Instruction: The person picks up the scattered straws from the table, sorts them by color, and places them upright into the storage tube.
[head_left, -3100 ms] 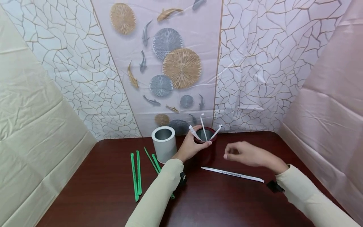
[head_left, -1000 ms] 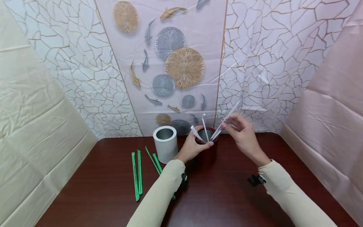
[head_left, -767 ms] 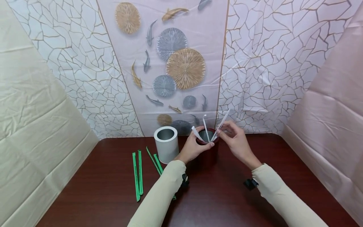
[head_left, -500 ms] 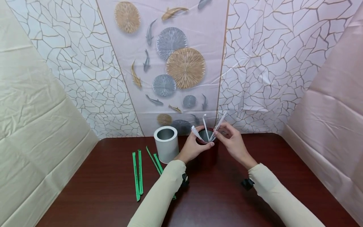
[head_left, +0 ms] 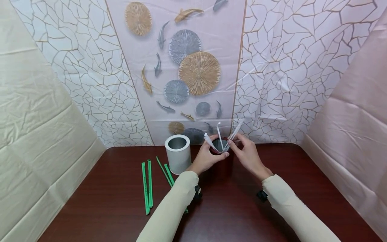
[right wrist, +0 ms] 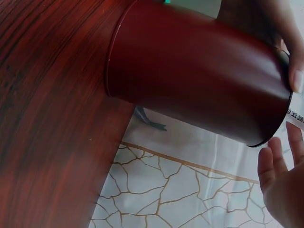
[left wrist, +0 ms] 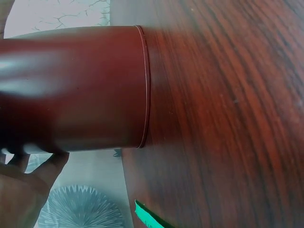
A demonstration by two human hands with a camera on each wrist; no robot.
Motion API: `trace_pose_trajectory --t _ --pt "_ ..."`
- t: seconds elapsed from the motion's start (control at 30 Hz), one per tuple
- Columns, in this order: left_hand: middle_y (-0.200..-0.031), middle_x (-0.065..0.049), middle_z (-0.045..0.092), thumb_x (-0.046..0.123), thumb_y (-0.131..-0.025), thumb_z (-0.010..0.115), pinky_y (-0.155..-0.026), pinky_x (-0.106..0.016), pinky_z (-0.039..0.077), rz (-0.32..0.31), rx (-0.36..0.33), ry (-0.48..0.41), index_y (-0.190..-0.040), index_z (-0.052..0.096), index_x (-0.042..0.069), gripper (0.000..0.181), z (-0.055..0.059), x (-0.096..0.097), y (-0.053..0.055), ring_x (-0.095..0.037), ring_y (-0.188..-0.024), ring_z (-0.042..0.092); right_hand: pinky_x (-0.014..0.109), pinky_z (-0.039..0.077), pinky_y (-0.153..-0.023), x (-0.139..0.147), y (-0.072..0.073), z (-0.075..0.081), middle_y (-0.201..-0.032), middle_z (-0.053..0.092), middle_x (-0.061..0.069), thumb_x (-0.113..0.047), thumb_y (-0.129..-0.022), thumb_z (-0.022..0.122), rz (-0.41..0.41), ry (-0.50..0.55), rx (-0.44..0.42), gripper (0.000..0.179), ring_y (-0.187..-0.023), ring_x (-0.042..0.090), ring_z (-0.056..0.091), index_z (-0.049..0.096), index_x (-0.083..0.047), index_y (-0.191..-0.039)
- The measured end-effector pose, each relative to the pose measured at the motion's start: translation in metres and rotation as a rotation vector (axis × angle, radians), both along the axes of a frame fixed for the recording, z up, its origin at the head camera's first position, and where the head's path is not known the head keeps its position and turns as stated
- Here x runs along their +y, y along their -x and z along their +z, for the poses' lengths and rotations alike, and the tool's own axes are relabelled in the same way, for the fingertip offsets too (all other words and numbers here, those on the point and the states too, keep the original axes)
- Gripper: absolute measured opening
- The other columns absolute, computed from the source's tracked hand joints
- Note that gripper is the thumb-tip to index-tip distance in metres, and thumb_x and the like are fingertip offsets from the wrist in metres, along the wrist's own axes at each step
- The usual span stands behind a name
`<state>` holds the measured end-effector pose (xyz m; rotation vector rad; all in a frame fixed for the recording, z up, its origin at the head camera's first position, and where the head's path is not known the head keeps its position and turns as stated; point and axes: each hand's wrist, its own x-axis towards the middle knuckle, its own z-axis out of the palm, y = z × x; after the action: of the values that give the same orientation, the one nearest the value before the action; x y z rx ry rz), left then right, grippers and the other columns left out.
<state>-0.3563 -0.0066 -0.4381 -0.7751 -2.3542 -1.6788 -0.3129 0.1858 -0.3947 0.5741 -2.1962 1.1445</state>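
A dark red canister [head_left: 223, 169] stands upright near the back of the table; its smooth side fills much of both wrist views. My left hand [head_left: 206, 159] grips it around the rim, thumb at the front and fingers behind. Two white paper-wrapped straws lean in its mouth, one a left-leaning straw [head_left: 209, 141], the other a nearly upright straw [head_left: 220, 132]. My right hand [head_left: 249, 157] pinches another printed white straw [head_left: 237, 128] between thumb and fingers, its lower end inside the canister. In the right wrist view, that hand [right wrist: 285, 185] is right at the rim.
A white canister [head_left: 179, 159] with an open top stands just left of the red one. Several green wrapped straws [head_left: 145, 188] lie on the dark wooden table [head_left: 99, 201] at the left, some partly behind my left forearm. Patterned cloth [head_left: 193, 111] hangs at the table's back edge.
My right hand has picked up the white straw from the table and brought it left and down into the red canister's mouth. My left hand has kept its grip on the rim.
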Motion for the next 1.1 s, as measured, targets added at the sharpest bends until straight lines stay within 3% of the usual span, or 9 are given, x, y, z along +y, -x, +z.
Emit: trace_pose_trajectory --t 0.2,0.37,0.57,0.67,0.83,0.97,1.1 --pt "-0.158 -0.002 0.046 0.038 -0.088 0.087 -0.113 -0.043 0.045 -0.008 -0.003 0.023 -0.156 0.049 0.021 0.08 0.001 -0.001 0.001 -0.018 -0.136 0.052 0.03 0.045 -0.075 0.005 0.006 -0.003 -0.093 0.064 0.007 -0.008 -0.099 0.075 -0.037 -0.088 -0.076 0.007 -0.086 0.021 0.056 0.076 -0.005 -0.105" --pt "-0.161 -0.002 0.043 0.039 -0.089 0.086 -0.116 -0.046 0.042 -0.017 -0.002 0.038 -0.159 0.046 0.021 0.082 0.003 -0.003 0.002 -0.018 -0.141 0.047 0.035 0.04 -0.073 0.006 0.009 0.002 -0.089 0.057 0.007 -0.011 -0.098 0.076 -0.046 -0.157 -0.175 0.008 -0.083 0.023 0.05 0.078 -0.006 -0.104" --pt "-0.161 -0.002 0.042 0.037 -0.09 0.085 -0.116 -0.044 0.042 -0.042 -0.013 0.047 -0.16 0.044 0.019 0.083 0.001 -0.004 0.002 -0.016 -0.142 0.046 0.034 0.038 -0.07 0.008 0.007 0.008 -0.085 0.055 0.006 -0.017 -0.101 0.073 -0.017 -0.138 -0.285 0.019 -0.08 0.022 0.047 0.08 -0.005 -0.115" --pt "-0.16 -0.002 0.042 0.037 -0.09 0.085 -0.114 -0.045 0.043 -0.048 -0.025 0.041 -0.16 0.044 0.019 0.083 -0.001 -0.005 0.001 -0.017 -0.139 0.048 0.03 0.037 -0.067 0.008 0.003 0.009 -0.085 0.058 0.005 -0.017 -0.102 0.072 0.0 -0.081 -0.27 0.022 -0.078 0.021 0.047 0.078 -0.004 -0.119" --pt "-0.162 0.0 0.041 0.039 -0.09 0.086 -0.115 -0.044 0.043 -0.037 -0.029 0.041 -0.16 0.044 0.024 0.083 0.0 -0.006 0.0 -0.016 -0.141 0.047 0.024 0.045 -0.071 0.008 -0.002 0.012 -0.093 0.073 0.006 -0.016 -0.102 0.073 0.003 -0.01 -0.166 0.016 -0.079 0.014 0.056 0.079 -0.005 -0.112" --pt "-0.163 0.001 0.04 0.04 -0.089 0.086 -0.116 -0.045 0.042 -0.036 -0.028 0.04 -0.161 0.044 0.023 0.085 0.001 -0.006 0.001 -0.015 -0.143 0.045 0.028 0.05 -0.076 0.008 -0.004 0.01 -0.099 0.075 0.007 -0.014 -0.1 0.075 0.008 -0.039 -0.113 0.013 -0.084 0.012 0.061 0.079 -0.007 -0.109" --pt "-0.164 0.001 0.04 0.04 -0.089 0.086 -0.118 -0.046 0.04 -0.042 -0.028 0.037 -0.161 0.043 0.022 0.086 0.001 -0.006 0.001 -0.016 -0.146 0.043 0.03 0.048 -0.072 0.008 -0.005 0.006 -0.096 0.075 0.005 -0.014 -0.099 0.076 0.001 -0.108 -0.117 0.014 -0.081 0.014 0.059 0.079 -0.008 -0.111"
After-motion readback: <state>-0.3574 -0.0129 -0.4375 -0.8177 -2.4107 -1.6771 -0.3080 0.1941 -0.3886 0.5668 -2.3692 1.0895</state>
